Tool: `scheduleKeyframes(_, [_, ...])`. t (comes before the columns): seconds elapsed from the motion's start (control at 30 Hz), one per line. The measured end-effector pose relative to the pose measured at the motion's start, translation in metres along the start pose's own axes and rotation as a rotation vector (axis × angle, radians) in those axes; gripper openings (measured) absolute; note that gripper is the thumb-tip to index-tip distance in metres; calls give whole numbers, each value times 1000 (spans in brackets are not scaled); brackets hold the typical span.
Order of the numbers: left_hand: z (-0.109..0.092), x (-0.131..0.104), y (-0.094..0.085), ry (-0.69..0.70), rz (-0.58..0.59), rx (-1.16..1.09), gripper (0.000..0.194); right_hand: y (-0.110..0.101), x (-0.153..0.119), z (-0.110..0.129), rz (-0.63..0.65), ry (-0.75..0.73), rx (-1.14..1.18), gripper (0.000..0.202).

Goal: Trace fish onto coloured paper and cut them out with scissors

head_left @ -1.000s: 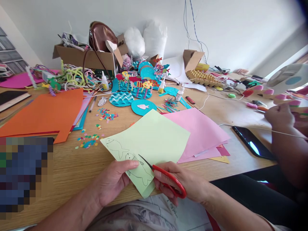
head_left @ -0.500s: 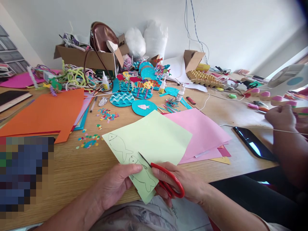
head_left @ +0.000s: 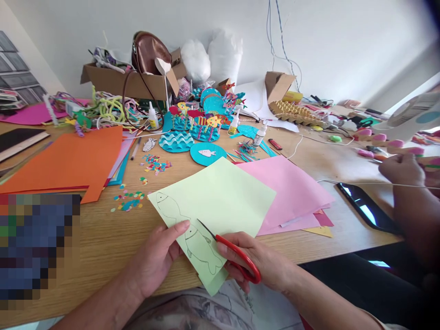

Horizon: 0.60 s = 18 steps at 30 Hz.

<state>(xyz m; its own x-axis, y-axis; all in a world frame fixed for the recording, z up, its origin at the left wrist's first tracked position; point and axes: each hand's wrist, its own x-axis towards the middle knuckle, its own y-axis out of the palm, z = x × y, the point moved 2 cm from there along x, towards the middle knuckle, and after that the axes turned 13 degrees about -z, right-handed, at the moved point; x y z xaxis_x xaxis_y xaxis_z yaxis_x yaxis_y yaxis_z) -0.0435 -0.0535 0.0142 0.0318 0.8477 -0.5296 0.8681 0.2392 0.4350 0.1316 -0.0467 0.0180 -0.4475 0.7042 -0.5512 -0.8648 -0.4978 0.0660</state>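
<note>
A pale green sheet of paper [head_left: 220, 195] with two pencil-drawn fish on its left part lies tilted over the table's front edge. My left hand [head_left: 161, 252] pinches its left edge, thumb on top between the two drawings and fingers beneath. Red-handled scissors [head_left: 237, 256] are in my right hand [head_left: 254, 261], their dark blade tip lying over the paper beside the nearer fish. The lower blade is hidden under the sheet. Pink sheets of paper [head_left: 292, 190] lie beneath and to the right of the green one.
Orange paper [head_left: 65, 160] and scattered confetti [head_left: 132, 199] lie left. Blue fish crafts [head_left: 204, 130] and glue bottles [head_left: 259, 134] stand farther back. To the right are a phone [head_left: 364, 208], a white cable and another person's hand [head_left: 405, 172] near pink-tipped pieces.
My left thumb has slid up and left along the paper, off the nearer fish. The scissor handles have drawn closer together. The view has shifted slightly.
</note>
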Motion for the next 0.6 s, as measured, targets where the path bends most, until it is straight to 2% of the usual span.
scheduleKeyframes(0.13, [-1,2,-1,6,-39,25,43,0,1,0,26,4,7,51])
scheduleKeyframes(0.3, [-3,2,0,-25,-28,27,44,-1,0,3,83,22,-16,46])
scheduleKeyframes(0.43, [-5,3,-1,-32,-33,18,48,-1,-1,4,77,21,-39,46])
scheduleKeyframes(0.6, [-4,3,-2,-44,-15,22,43,0,0,3,98,36,12,47])
